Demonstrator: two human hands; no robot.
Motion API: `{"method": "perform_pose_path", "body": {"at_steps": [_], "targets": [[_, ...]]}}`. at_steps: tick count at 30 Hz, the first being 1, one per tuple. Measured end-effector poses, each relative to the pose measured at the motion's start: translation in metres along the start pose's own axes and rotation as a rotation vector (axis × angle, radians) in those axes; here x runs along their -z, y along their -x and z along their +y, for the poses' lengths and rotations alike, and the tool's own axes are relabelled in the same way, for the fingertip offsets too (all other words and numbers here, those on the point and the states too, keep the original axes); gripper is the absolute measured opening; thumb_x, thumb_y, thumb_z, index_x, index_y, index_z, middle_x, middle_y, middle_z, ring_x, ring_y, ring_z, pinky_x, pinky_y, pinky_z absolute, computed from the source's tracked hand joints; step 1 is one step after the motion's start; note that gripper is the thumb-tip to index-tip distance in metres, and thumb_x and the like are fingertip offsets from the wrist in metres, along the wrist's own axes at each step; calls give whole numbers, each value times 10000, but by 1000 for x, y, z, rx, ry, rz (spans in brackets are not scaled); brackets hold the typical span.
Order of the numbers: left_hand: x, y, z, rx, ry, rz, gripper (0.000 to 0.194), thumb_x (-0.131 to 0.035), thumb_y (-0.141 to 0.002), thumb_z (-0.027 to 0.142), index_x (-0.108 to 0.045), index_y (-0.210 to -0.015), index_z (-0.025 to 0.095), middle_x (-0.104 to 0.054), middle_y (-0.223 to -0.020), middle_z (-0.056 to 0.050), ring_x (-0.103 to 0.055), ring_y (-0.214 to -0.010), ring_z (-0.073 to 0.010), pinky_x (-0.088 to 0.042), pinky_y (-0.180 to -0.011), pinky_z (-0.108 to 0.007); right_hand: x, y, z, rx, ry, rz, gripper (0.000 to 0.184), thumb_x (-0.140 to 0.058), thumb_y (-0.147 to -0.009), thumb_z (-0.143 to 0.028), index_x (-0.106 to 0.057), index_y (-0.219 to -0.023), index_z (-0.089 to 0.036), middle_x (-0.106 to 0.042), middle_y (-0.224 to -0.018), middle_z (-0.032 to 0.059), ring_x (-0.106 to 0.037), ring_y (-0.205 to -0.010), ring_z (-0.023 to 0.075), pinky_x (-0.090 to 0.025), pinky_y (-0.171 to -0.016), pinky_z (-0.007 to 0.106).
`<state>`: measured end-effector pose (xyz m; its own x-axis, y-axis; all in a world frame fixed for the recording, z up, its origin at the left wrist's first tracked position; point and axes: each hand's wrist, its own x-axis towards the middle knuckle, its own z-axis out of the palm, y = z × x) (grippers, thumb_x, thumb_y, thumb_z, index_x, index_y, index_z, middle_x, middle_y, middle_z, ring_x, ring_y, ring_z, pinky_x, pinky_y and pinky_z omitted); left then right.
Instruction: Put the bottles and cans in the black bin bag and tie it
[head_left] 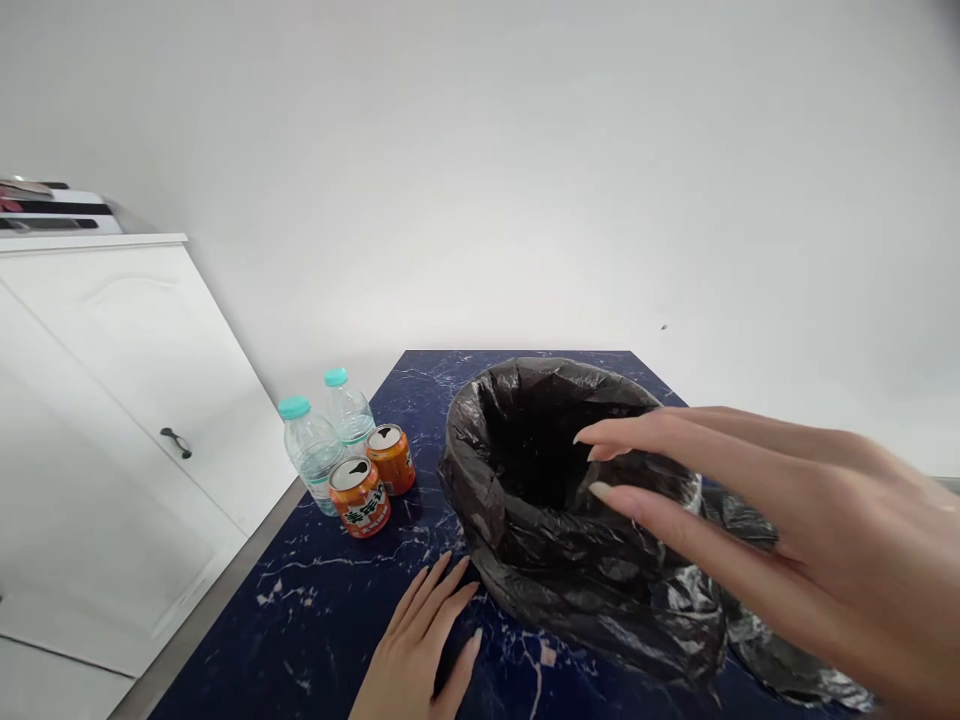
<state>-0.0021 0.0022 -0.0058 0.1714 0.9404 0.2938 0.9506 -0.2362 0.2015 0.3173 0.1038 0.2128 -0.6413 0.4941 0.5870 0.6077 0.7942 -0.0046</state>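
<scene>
A bin lined with a black plastic bag (pixel 592 560) stands on the dark blue marbled table (pixel 300 610), its mouth facing up and toward me. Over the right side of its opening is my right hand (pixel 757 510), thumb and fingers apart with nothing between them. My left hand (pixel 420 640) rests palm down on the table, fingers stretched out, just left of the bin's base. Beyond it are two orange soda cans, a nearer one (pixel 361 497) and a farther one (pixel 391 460), both with opened tops. Behind the cans stand two clear plastic bottles (pixel 311 445) with turquoise caps.
More black plastic (pixel 780 640) lies on the table right of the bin, partly hidden by my right hand. A white cabinet (pixel 112 430) with a dark handle stands at the left, with objects on top. A white wall (pixel 480 180) rises behind the table.
</scene>
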Motion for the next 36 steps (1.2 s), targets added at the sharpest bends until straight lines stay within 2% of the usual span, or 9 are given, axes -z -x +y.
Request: {"method": "perform_pose_path", "body": {"at_steps": [3, 6, 9, 12, 15, 19, 24, 29, 36], "targets": [[8, 1, 4, 11, 44, 49, 458, -571, -1093, 405, -602, -1550, 430, -690, -1516, 34, -680, -1392, -305, -672, -1063, -452, -7, 1, -8, 17, -22, 21, 422, -498, -1102, -547, -668, -1456, -391, -774, -1369, 2, -803, -1100, 320, -694, -936, 496], [26, 0, 6, 27, 102, 223, 306, -573, -1091, 340, -711, -1360, 393, -804, -1306, 10, -770, -1225, -259, -683, -996, -391, -12, -1, -16, 57, -46, 2, 450, -493, -1105, -571, -667, -1460, -355, -795, -1321, 27, -801, -1105, 315, -702, -876, 474], [59, -9, 3, 85, 124, 480, 191, -564, -1086, 282, -718, -1184, 340, -812, -1133, -24, -785, -1057, -231, -657, -916, -359, -14, -1, -19, 67, -54, -7, 488, -490, -1099, -606, -683, -1443, -319, -806, -1290, 52, -807, -1082, 313, -701, -856, 469], [98, -27, -7, 183, 46, 729, 108, -597, -1068, 304, -688, -1124, 288, -770, -1086, -49, -754, -1004, -244, -607, -973, -409, -17, 1, -17, 67, -30, -10, 511, -485, -1094, -630, -684, -1440, -310, -804, -1295, 55, -806, -1086, 315, -698, -871, 485], [130, -52, -30, 285, -33, 884, 190, -606, -1050, 404, -650, -1151, 249, -723, -1131, -86, -711, -1058, -288, -580, -1002, -462, -20, 2, -15, 48, -4, 17, 542, -477, -1086, -655, -704, -1414, -288, -815, -1258, 77, -806, -1075, 334, -701, -848, 501], [148, -84, -72, 337, -87, 895, 488, -602, -994, 553, -568, -1335, 206, -627, -1364, -171, -554, -1383, -376, -527, -1120, -520, -22, 6, -12, -8, 63, 35, 654, -496, -1025, -765, -700, -1419, -284, -823, -1221, 100, -797, -1091, 381, -704, -811, 542], [154, -107, -108, 448, -72, 771, 689, -557, -949, 623, -492, -1446, 150, -598, -1483, -228, -547, -1446, -416, -379, -1257, -600, -17, 14, -7, 7, 121, 23, 718, -570, -978, -782, -630, -1513, -306, -765, -1381, 100, -744, -1236, 415, -654, -1012, 609], [155, -109, -113, 599, 36, 666, 740, -602, -931, 627, -473, -1509, 182, -701, -1414, -207, -647, -1370, -437, -504, -1143, -610, -9, 17, -6, -25, 75, 37, 706, -582, -998, -729, -573, -1567, -311, -715, -1469, 82, -714, -1298, 413, -609, -1097, 625], [159, -95, -102, 541, 95, 794, 595, -645, -948, 573, -582, -1405, 197, -790, -1274, -139, -767, -1207, -352, -597, -1082, -521, -10, 18, -2, -21, 94, 67, 682, -539, -1024, -718, -561, -1574, -316, -724, -1455, 87, -718, -1281, 403, -605, -1096, 600]]}}
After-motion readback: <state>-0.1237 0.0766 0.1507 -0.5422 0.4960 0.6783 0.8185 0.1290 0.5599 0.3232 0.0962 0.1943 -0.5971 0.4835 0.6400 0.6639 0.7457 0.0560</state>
